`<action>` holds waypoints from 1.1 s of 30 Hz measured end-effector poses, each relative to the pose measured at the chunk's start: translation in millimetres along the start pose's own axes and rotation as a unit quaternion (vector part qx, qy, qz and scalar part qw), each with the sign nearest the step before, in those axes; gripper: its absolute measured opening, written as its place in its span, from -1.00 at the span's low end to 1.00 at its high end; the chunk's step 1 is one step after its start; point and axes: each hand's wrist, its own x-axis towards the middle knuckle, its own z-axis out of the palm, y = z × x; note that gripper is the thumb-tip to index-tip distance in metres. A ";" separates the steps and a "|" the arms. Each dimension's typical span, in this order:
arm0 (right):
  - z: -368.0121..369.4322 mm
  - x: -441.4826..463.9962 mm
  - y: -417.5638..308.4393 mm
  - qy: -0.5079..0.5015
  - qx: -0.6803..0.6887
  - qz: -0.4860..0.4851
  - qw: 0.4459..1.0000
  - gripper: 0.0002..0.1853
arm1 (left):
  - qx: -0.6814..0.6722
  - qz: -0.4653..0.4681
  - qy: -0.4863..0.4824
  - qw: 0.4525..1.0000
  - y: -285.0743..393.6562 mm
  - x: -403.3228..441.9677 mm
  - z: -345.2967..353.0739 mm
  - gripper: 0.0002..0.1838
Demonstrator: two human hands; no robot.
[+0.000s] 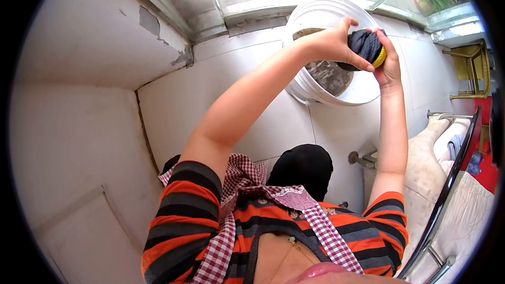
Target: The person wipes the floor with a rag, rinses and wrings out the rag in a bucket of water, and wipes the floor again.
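Note:
Above a white bucket [315,13], both my hands hold a dark grey bundle [364,44] of wet-looking fabric with a yellow edge. My left hand [336,44] grips its left side, with the thumb along the lower edge and the fingers partly hidden. My right hand [389,63] is wrapped round the right end, beside the yellow part. Murky grey-brown water [331,76] shows inside the bucket below the bundle.
The bucket stands on pale floor tiles [236,89] near a glass door frame [258,18]. A peeling white wall [84,31] is at the left. On the right are a gold-coloured stool [471,71] and a black-edged rail [447,194]. My knee [302,168] is below the bucket.

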 end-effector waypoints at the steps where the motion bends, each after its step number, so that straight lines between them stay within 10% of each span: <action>1: 3.0 1.9 -3.9 0.003 0.006 0.008 1.000 -0.76 | 0.053 0.071 0.025 0.996 -2.0 1.9 2.8 0.14; 8: 3.0 29.1 35.3 0.100 -0.070 0.061 0.991 -0.81 | 0.436 0.030 0.096 0.894 -24.9 17.9 42.9 -0.19; 12: 0.9 31.4 48.6 0.135 -0.095 0.026 0.986 -0.80 | 0.411 0.034 0.077 0.908 -31.1 12.7 33.8 -0.22; 17: 18.3 24.0 1.4 0.110 0.047 -0.108 0.987 -0.73 | -0.038 0.035 0.270 0.961 -11.9 11.2 11.0 0.02; 19: 26.1 20.7 -7.7 0.103 0.104 -0.126 0.981 -0.71 | -0.342 -0.071 0.243 0.905 4.4 14.5 18.8 -0.07; 22: 30.4 13.7 -3.3 0.055 0.141 -0.101 0.983 -0.66 | -0.494 0.087 0.275 0.820 11.9 21.6 26.1 -0.23; 24: 41.9 4.3 -4.6 0.066 0.134 -0.015 0.989 -0.53 | -0.256 0.185 0.296 0.902 21.4 10.7 21.6 -0.34; 26: 6.9 16.3 1.2 -0.161 0.184 0.042 0.969 -0.53 | -0.037 0.287 0.303 0.908 24.1 6.6 25.2 -0.41; 33: 13.6 33.1 -20.1 -0.191 0.152 0.209 0.947 -0.85 | 0.279 0.529 0.070 0.798 27.7 2.1 19.3 -0.62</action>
